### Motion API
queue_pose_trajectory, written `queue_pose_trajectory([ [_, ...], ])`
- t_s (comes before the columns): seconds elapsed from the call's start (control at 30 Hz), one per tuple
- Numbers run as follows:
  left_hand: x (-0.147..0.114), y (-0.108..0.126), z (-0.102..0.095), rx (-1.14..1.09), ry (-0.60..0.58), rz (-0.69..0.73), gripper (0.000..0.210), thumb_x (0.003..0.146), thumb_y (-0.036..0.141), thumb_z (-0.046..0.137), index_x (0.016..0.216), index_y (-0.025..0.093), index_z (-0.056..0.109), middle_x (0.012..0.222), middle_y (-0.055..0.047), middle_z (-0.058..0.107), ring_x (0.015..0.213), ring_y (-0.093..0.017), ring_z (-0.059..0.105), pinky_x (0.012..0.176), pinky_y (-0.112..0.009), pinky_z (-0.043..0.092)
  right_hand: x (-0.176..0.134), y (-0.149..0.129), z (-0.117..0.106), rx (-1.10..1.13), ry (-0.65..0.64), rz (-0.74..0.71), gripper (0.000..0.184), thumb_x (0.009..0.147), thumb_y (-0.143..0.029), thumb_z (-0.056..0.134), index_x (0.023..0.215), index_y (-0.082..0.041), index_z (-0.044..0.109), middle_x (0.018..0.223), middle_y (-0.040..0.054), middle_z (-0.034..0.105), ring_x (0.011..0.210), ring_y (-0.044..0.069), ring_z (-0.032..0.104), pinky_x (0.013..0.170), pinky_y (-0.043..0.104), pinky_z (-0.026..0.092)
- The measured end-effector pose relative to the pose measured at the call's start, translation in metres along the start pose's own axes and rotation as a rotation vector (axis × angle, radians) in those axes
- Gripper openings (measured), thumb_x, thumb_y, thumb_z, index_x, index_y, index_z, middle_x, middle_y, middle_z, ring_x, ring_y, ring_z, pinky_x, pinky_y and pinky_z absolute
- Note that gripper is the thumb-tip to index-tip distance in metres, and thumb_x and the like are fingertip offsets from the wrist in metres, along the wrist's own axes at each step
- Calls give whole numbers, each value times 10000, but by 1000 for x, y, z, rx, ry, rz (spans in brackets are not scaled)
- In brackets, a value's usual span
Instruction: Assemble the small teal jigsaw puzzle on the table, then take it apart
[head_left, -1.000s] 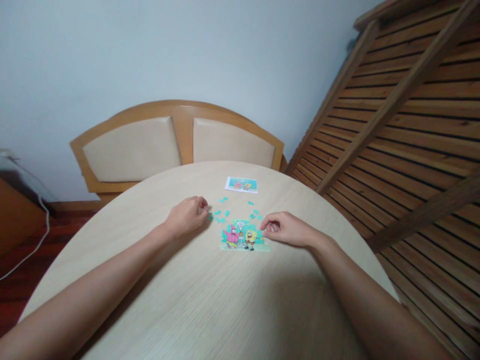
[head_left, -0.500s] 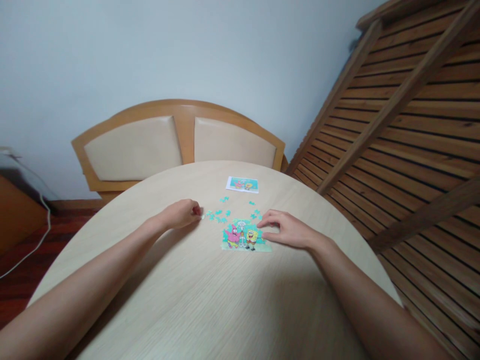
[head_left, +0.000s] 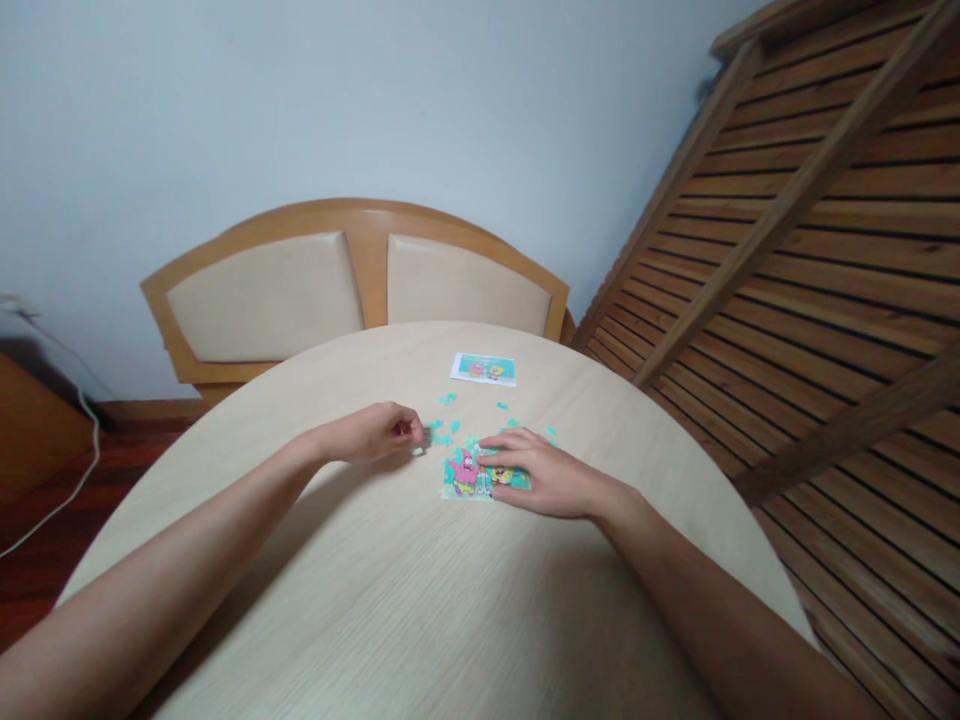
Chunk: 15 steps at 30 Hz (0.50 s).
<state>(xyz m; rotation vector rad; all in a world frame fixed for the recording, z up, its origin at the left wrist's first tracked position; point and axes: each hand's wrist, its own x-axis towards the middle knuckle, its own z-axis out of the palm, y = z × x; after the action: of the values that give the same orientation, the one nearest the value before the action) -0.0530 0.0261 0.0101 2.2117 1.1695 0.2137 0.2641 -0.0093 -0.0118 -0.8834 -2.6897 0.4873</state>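
Note:
A partly assembled jigsaw puzzle (head_left: 459,488) with a pink starfish and other cartoon figures lies on the round table. My right hand (head_left: 541,472) rests over its right half, fingers stretched out and covering much of the yellow figure. Just left of the puzzle, my left hand (head_left: 379,432) is closed in a pinch. A small pale puzzle piece (head_left: 418,451) shows at its fingertips. Several loose turquoise pieces (head_left: 448,398) lie scattered beyond the puzzle, some partly hidden behind the hands.
Farther back on the table (head_left: 360,600) lies a printed picture card (head_left: 484,369) showing the same figures. A wooden headboard (head_left: 371,260) stands against the wall behind the table. Slatted wood (head_left: 810,250) leans at the right, and a white cable (head_left: 96,440) hangs at the left.
My left hand has moved right toward the puzzle, with the pale piece at its fingertips. My right hand has slid left from the puzzle's right edge onto it.

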Motion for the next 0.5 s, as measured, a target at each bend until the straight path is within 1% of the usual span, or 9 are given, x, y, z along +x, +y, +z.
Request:
queue_pose_trajectory([
  [0.13,-3,15,7,-120,-134,99,252,894,368,539,895,150,666,817,-21,662,698,-123,522,647,-224,410,0,1,0,9,-26,-12,419,924,-455,631,1316,-307,663,1416,86,594,1282,276,519,1161,477,294],
  [0.27,-4,31,16,-162,-251,127,209,879,325,535,865,158,660,746,4,608,654,-115,469,622,-222,394,0,3,-3,15,-45,6,405,898,-448,667,1276,-304,692,1403,84,603,1292,276,517,1147,455,320],
  [0.37,-2,35,24,-148,-269,120,188,870,304,526,852,162,648,710,16,562,625,-110,433,598,-220,369,-1,2,-5,17,-59,13,396,884,-439,684,1252,-295,707,1398,87,608,1295,279,517,1137,453,333],
  [0.5,1,34,32,-111,-233,99,154,854,275,525,842,161,628,693,19,532,606,-106,421,569,-216,348,-1,1,-6,28,-57,17,390,875,-430,694,1240,-294,715,1401,85,607,1290,278,524,1133,451,341],
])
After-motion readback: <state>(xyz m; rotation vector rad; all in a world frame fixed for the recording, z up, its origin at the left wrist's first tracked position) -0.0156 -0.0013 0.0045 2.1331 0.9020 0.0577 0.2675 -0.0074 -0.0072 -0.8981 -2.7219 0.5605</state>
